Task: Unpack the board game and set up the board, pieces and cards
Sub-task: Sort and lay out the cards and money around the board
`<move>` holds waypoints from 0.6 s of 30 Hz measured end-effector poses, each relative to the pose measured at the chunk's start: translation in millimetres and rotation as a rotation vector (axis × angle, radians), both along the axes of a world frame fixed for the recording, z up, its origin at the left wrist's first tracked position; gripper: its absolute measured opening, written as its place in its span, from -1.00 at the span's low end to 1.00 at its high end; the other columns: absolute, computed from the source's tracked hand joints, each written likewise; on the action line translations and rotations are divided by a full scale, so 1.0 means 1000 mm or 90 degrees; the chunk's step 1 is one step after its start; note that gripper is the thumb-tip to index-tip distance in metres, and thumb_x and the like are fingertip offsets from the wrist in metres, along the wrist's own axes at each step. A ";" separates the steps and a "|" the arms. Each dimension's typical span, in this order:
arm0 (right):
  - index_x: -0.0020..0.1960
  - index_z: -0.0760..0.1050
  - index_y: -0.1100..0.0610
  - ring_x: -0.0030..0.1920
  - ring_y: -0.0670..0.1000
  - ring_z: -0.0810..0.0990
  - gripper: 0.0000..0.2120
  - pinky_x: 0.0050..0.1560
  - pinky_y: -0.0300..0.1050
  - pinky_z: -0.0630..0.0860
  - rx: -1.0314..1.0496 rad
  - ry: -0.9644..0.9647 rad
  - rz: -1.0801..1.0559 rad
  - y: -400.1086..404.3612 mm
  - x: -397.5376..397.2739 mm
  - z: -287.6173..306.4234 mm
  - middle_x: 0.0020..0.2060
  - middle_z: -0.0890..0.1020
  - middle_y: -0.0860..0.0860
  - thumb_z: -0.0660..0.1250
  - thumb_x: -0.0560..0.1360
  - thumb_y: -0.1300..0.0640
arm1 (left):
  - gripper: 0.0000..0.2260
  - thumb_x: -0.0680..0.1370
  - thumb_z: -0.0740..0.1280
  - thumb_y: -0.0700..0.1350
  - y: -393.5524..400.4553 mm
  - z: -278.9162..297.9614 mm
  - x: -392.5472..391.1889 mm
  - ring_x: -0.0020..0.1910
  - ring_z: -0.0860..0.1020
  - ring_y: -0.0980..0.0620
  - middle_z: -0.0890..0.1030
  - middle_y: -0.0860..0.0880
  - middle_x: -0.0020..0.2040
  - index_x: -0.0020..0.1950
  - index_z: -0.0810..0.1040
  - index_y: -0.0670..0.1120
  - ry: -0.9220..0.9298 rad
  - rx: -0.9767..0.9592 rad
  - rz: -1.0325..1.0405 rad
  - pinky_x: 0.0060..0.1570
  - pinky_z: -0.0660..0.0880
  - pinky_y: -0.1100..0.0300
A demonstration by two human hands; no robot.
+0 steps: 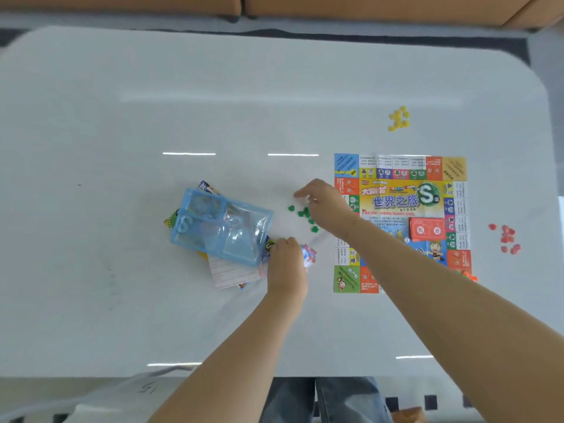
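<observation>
Your white counter [122, 123] fills most of the view, with a wide bare stretch to the left and across the far side; its rounded far-right corner and near edge both show. The board [396, 178] lies flat and unfolded on the right half, well inside the edges. You can read "世界之旅" in blue at its centre, a large green "S" badge beside that, and yellow title characters just above; the small print in the border squares is too fine to read. A red card stack [427, 228] sits on the board, printed "机会".

Left of the board lies the clear blue plastic tray [195, 227], tilted, divided into compartments and embossed with an "S"; it rests on top of printed paper sheets [232, 274] whose text is unreadable.

Your right hand [323, 199] reaches past the board's left edge, fingers curled down over the scattered green pieces [300, 213]; whether it pinches one you cannot tell. Your left hand [287, 261] sits just beside the tray's near-right corner, its grip closed around a small red, white and blue card bundle [309, 256].

Yellow pieces [398, 117] cluster beyond the board's far side, red pieces [508, 238] off its right edge.
</observation>
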State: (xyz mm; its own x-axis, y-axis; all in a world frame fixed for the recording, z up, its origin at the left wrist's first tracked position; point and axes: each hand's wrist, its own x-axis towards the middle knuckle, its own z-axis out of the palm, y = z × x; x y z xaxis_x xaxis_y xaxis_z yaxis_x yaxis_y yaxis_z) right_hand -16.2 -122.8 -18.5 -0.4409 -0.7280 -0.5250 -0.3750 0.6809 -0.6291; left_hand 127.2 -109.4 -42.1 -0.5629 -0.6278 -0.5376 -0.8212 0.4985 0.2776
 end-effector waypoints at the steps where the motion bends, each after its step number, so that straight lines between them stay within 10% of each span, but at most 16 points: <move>1: 0.22 0.54 0.16 0.18 0.04 0.42 -0.49 0.08 -0.23 0.38 0.002 0.023 0.081 -0.002 0.000 -0.003 0.18 0.49 0.06 0.02 0.44 0.47 | -0.71 0.52 0.36 -0.18 0.000 0.001 -0.001 0.19 0.43 -0.07 0.46 -0.11 0.17 0.20 0.39 -0.15 -0.005 0.004 -0.010 0.15 0.32 0.17; 10: 0.18 0.57 0.14 0.21 0.06 0.38 -0.48 0.22 -0.07 0.37 0.084 0.013 0.285 0.005 -0.014 -0.001 0.15 0.50 0.05 0.06 0.42 0.51 | -0.64 0.43 0.42 -0.29 0.006 0.007 -0.004 0.16 0.44 -0.09 0.46 -0.12 0.13 0.16 0.37 -0.15 0.000 0.017 0.008 0.09 0.38 0.15; 15: 0.14 0.58 0.19 0.18 0.01 0.50 -0.51 0.19 -0.15 0.44 0.037 -0.081 0.075 0.016 -0.020 0.010 0.11 0.57 0.05 -0.01 0.44 0.48 | -0.72 0.44 0.40 -0.26 0.009 0.007 0.000 0.09 0.48 -0.06 0.55 -0.08 0.03 0.09 0.42 -0.10 0.009 -0.009 0.013 -0.01 0.39 0.15; 18: 0.17 0.56 0.18 0.19 0.00 0.50 -0.50 0.20 -0.18 0.42 0.023 -0.073 -0.006 0.018 -0.022 0.013 0.14 0.58 0.07 -0.04 0.46 0.46 | -0.63 0.10 0.62 -0.19 0.013 0.006 0.002 -0.25 0.55 -0.03 0.57 -0.01 -0.29 -0.20 0.57 -0.04 0.022 -0.077 -0.063 -0.28 0.45 0.21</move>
